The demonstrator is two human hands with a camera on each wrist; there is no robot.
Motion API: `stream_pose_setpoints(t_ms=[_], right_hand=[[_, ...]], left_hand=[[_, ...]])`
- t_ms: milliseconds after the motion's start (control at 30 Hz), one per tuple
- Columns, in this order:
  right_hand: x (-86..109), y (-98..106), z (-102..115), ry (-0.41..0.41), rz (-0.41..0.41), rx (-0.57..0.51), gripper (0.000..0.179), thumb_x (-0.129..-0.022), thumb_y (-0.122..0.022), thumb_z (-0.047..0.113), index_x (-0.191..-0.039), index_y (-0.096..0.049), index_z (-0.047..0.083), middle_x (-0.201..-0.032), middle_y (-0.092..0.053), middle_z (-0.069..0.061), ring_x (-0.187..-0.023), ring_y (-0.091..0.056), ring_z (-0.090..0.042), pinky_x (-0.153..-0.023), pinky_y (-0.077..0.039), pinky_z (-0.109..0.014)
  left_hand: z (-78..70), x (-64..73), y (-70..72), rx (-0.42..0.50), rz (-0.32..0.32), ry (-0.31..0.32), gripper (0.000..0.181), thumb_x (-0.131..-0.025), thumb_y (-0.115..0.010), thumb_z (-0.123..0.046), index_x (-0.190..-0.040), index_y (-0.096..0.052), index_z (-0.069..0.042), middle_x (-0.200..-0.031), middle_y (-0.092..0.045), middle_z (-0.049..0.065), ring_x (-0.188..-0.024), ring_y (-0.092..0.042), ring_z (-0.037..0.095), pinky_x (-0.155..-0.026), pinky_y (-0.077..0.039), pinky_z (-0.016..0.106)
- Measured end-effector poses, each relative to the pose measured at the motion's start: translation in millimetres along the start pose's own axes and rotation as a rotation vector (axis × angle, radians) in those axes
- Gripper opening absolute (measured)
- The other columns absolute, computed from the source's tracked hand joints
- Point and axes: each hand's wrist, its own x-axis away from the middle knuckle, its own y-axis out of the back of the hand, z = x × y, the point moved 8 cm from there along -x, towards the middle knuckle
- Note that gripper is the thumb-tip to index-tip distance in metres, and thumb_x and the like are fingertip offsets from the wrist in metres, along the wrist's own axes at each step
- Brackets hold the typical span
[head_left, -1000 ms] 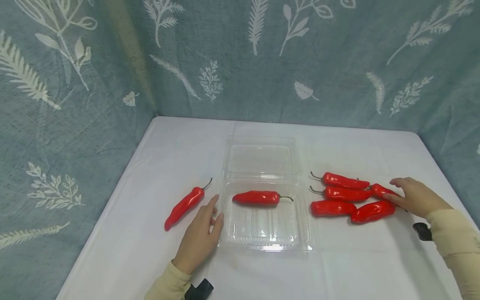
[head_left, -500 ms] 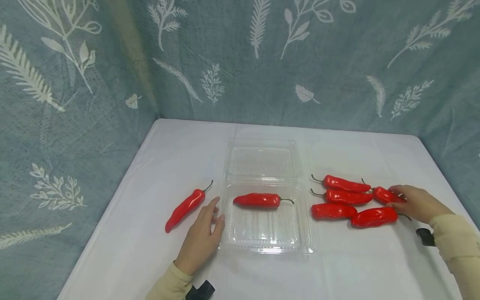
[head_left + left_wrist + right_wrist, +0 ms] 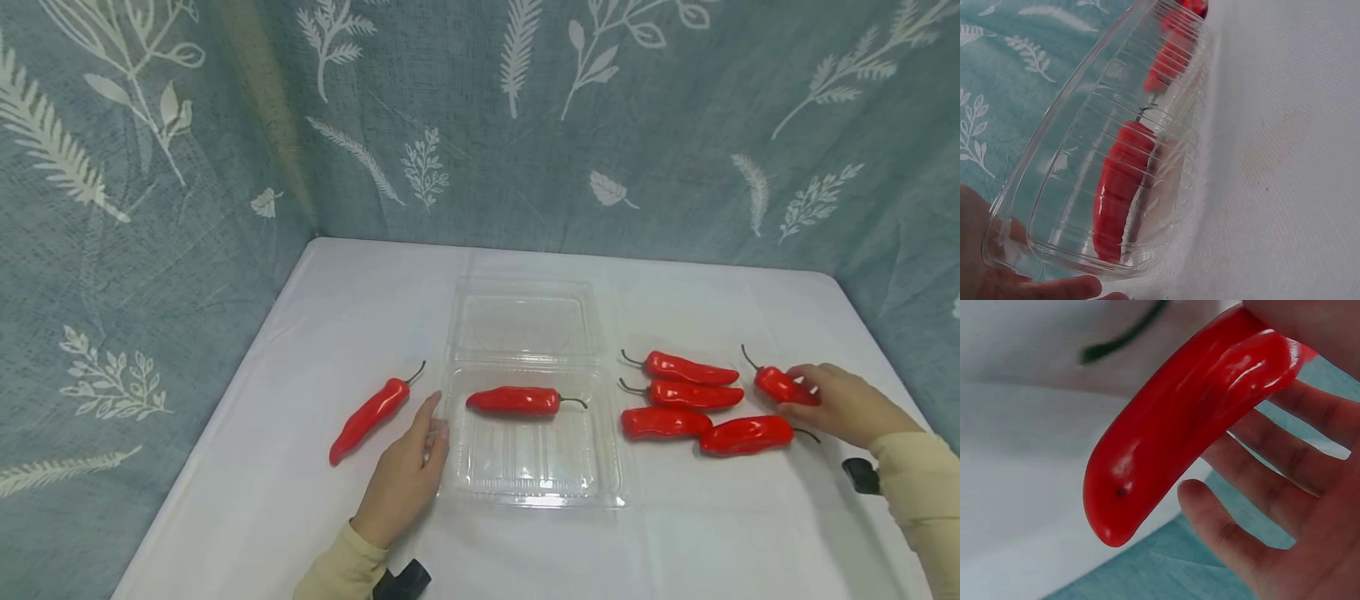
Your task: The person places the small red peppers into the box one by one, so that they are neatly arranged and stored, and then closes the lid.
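In the head view my right hand (image 3: 847, 406) pinches a red chili pepper (image 3: 778, 384) between thumb and fingers, its stem pointing away from me; the right wrist view shows this pepper's glossy body (image 3: 1166, 437) across the fingers. My left hand (image 3: 405, 483) lies along the left side of a clear plastic clamshell container (image 3: 536, 500), fingers extended, fingertips right at its rim. One red pepper (image 3: 517, 401) lies crosswise inside the container, visible through the ribbed wall in the left wrist view. The container's lid (image 3: 525, 321) is folded back.
Several more red peppers (image 3: 693, 394) lie grouped right of the container, one of them (image 3: 746, 436) just in front of the right hand. Another pepper (image 3: 369, 421) lies left of the left hand. A patterned blue-green cloth (image 3: 480, 167) stands behind the white table (image 3: 540, 550).
My right hand has drawn a pepper slightly right, away from the group, and its stem now points away from me. The left hand stays beside the container.
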Motion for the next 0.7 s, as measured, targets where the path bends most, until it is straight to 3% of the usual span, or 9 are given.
stream_pose_setpoints(t_ms=[133, 267, 467, 700], right_hand=[[1.2, 11, 12, 0.011, -0.031, 0.012, 0.07, -0.078, -0.077, 0.032, -0.124, -0.046, -0.011, -0.109, -0.049, -0.036, -0.092, -0.052, -0.048, -0.071, -0.054, -0.053], [5.7, 19, 37, 0.047, -0.06, 0.028, 0.074, -0.077, -0.079, 0.035, -0.127, -0.046, -0.008, -0.114, -0.048, -0.034, -0.096, -0.052, -0.048, -0.074, -0.053, -0.055], [16.7, 31, 101, 0.194, -0.146, 0.111, 0.068, -0.074, -0.082, 0.03, -0.124, -0.053, -0.004, -0.109, -0.057, -0.026, -0.094, -0.058, -0.04, -0.075, -0.054, -0.053], [38.4, 38, 183, 0.432, -0.268, 0.197, 0.058, -0.074, -0.082, 0.028, -0.12, -0.058, 0.001, -0.099, -0.062, -0.013, -0.083, -0.061, -0.028, -0.073, -0.055, -0.048]], left_hand=[[0.0, -0.2, 0.3, -0.016, -0.011, -0.01, 0.054, -0.098, -0.052, -0.024, -0.147, -0.035, -0.011, -0.121, -0.065, 0.013, -0.107, -0.065, 0.028, -0.089, -0.051, 0.047], [0.2, 0.2, -0.9, -0.032, -0.019, -0.021, 0.053, -0.098, -0.052, -0.023, -0.147, -0.036, -0.011, -0.121, -0.065, 0.012, -0.109, -0.063, 0.028, -0.091, -0.05, 0.047], [-0.1, 0.2, -2.5, -0.05, -0.023, -0.029, 0.053, -0.097, -0.053, -0.023, -0.147, -0.036, -0.01, -0.121, -0.064, 0.009, -0.111, -0.062, 0.026, -0.093, -0.049, 0.046], [-0.7, 0.7, 2.3, -0.054, -0.036, -0.031, 0.052, -0.098, -0.051, -0.023, -0.146, -0.037, -0.009, -0.121, -0.064, 0.01, -0.112, -0.061, 0.027, -0.093, -0.049, 0.046]])
